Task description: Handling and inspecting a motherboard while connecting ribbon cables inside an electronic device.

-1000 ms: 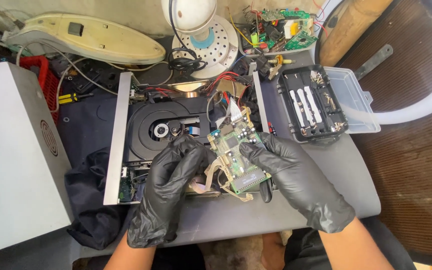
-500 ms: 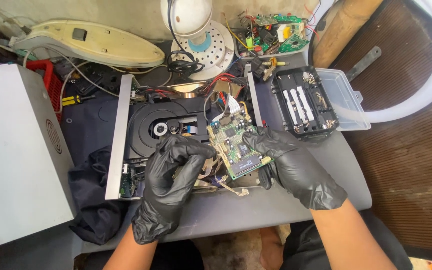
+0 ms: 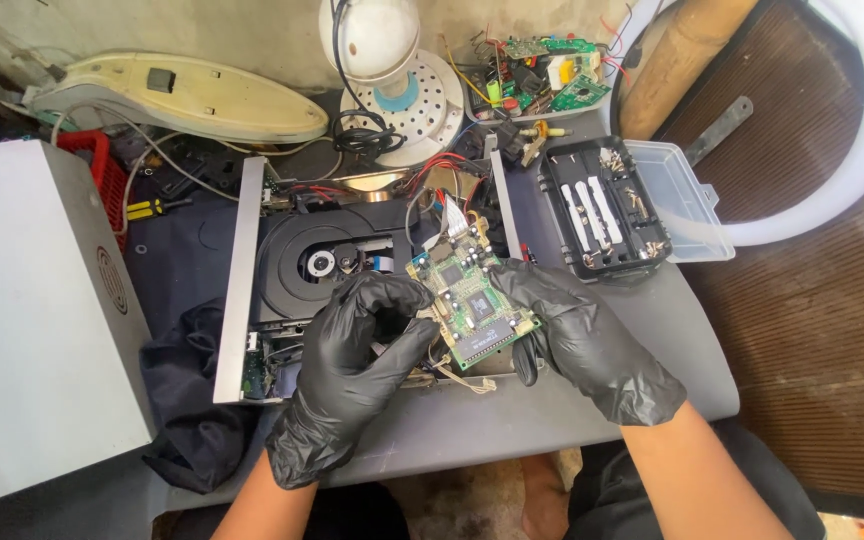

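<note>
Head cam: both gloved hands were pinching the little green circuit board (image 3: 470, 303) by its edges, left hand (image 3: 357, 375) at the near corner, right hand (image 3: 584, 340) along the far side, above the opened disc player (image 3: 337, 265). It looked light, stiff and fragile, wires trailing underneath, so edges seemed safest. Chips and solder on top.

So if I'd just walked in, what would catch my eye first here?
Probably the two black-gloved hands at the centre, the left hand and right hand, holding a green circuit board over an opened disc player. Next, the white lamp at the top and the black parts tray to the right.
</note>
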